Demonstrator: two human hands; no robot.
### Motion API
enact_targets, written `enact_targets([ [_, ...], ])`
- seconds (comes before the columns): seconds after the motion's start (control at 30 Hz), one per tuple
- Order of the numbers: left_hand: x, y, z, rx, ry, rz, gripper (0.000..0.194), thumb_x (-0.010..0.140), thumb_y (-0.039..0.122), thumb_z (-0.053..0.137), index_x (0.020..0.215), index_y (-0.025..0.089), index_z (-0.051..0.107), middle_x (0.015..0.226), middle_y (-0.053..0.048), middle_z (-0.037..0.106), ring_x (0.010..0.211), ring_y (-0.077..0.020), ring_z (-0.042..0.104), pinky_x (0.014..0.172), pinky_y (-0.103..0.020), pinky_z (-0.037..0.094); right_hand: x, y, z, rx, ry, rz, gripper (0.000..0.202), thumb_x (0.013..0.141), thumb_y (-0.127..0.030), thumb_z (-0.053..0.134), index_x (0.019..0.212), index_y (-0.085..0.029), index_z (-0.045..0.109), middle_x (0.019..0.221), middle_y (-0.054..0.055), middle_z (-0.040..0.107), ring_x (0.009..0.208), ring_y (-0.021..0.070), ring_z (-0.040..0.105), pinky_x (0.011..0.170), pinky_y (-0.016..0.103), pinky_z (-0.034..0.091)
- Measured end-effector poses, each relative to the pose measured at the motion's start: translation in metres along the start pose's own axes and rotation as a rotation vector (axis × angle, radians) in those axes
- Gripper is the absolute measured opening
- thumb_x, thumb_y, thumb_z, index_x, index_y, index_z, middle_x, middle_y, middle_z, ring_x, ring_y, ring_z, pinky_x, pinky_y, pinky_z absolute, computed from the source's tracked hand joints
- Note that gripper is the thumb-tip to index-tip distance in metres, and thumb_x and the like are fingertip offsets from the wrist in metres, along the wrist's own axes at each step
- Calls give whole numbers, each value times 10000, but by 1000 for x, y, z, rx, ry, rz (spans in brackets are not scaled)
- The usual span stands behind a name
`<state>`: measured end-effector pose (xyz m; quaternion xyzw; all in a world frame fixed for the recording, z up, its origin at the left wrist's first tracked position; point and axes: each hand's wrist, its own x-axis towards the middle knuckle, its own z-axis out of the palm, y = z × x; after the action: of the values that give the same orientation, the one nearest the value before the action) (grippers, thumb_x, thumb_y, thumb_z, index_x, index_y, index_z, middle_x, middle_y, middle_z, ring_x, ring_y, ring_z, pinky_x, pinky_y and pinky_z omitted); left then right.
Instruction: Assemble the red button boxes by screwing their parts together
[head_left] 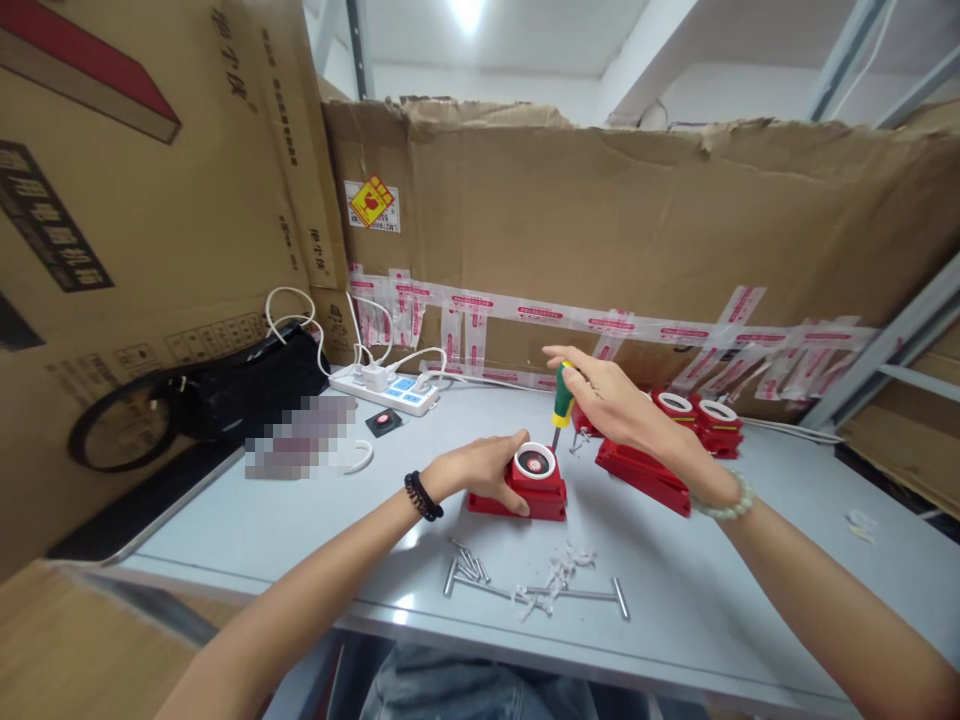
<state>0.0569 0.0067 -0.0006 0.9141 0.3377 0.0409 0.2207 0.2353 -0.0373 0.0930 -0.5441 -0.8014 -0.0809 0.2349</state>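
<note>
A red boxy housing (544,495) with a white ring and a dark round centre sits on the table. My left hand (491,470) grips it from the left, thumb in front and fingers behind. My right hand (607,392) holds a screwdriver (563,400) with a green and yellow handle, palm over its top end and fingers reaching leftward. The screwdriver stands nearly upright, its shaft meeting the housing's far right corner; the tip itself is hidden. Beneath my right forearm lies a red rectangular part (645,478), partly covered.
More red housings with white rings (718,412) stand behind my right hand. Metal T-handled tools (621,598), short metal pins (471,566) and white scraps (568,568) lie near the front edge. A power strip (405,393), a black bag (247,385) and cardboard walls (600,220) border the table (300,530).
</note>
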Motion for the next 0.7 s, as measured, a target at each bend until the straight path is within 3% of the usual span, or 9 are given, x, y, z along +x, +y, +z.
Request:
enact_targets([
  [0.07, 1, -1, 1, 5, 4, -2, 690, 561, 577, 705, 1061, 220, 391, 995, -75, 597, 877, -285, 581, 649, -295, 402, 0, 1, 2, -2, 20, 10, 376, 939, -353, 285, 1096, -203, 592, 827, 49, 695, 619, 154, 599, 577, 258, 358],
  [0.17, 1, -1, 1, -1, 9, 13, 673, 560, 567, 710, 1042, 220, 395, 983, -69, 597, 858, -277, 584, 636, -290, 400, 0, 1, 4, -286, 115, 152, 456, 904, -493, 332, 851, -167, 646, 653, 79, 658, 610, 216, 598, 539, 285, 306],
  [0.23, 1, -1, 1, -6, 8, 16, 660, 562, 555, 713, 1032, 219, 395, 970, -66, 598, 846, -272, 584, 632, -288, 401, -1, 0, 2, -335, 99, 168, 460, 908, -487, 316, 938, -157, 636, 690, 92, 668, 652, 238, 608, 548, 291, 305],
  [0.37, 1, -1, 1, -1, 3, 16, 665, 568, 569, 708, 1036, 221, 389, 979, -70, 597, 858, -274, 581, 641, -292, 405, -3, -1, -9, -17, -86, 25, 378, 932, -312, 300, 1233, -195, 496, 832, 45, 692, 698, 169, 608, 611, 260, 363],
  [0.43, 1, -2, 1, 6, 0, 11, 673, 568, 576, 706, 1044, 224, 388, 994, -73, 597, 875, -278, 579, 649, -293, 407, -2, -1, -10, -37, -96, 56, 357, 927, -373, 329, 1107, -195, 581, 773, 44, 687, 642, 166, 596, 589, 260, 362],
  [0.57, 2, -2, 2, 1, 2, 8, 674, 567, 564, 714, 1052, 226, 390, 1002, -69, 603, 880, -274, 581, 658, -291, 412, 2, -3, -8, -459, 43, 234, 584, 884, -586, 296, 782, -136, 654, 687, 138, 658, 635, 259, 610, 540, 308, 321],
  [0.63, 2, -2, 2, -1, 1, 9, 667, 568, 562, 715, 1044, 226, 391, 990, -65, 606, 869, -269, 583, 654, -288, 413, 1, -2, -10, -482, 3, 233, 586, 910, -538, 255, 909, -115, 660, 715, 151, 666, 664, 275, 620, 554, 316, 327],
  [0.7, 2, -2, 2, 1, 2, 11, 663, 572, 569, 708, 1042, 226, 389, 985, -66, 603, 863, -268, 583, 652, -290, 413, -2, 0, -13, -331, -69, 182, 518, 937, -439, 241, 1155, -116, 582, 765, 125, 681, 688, 244, 621, 587, 307, 354],
])
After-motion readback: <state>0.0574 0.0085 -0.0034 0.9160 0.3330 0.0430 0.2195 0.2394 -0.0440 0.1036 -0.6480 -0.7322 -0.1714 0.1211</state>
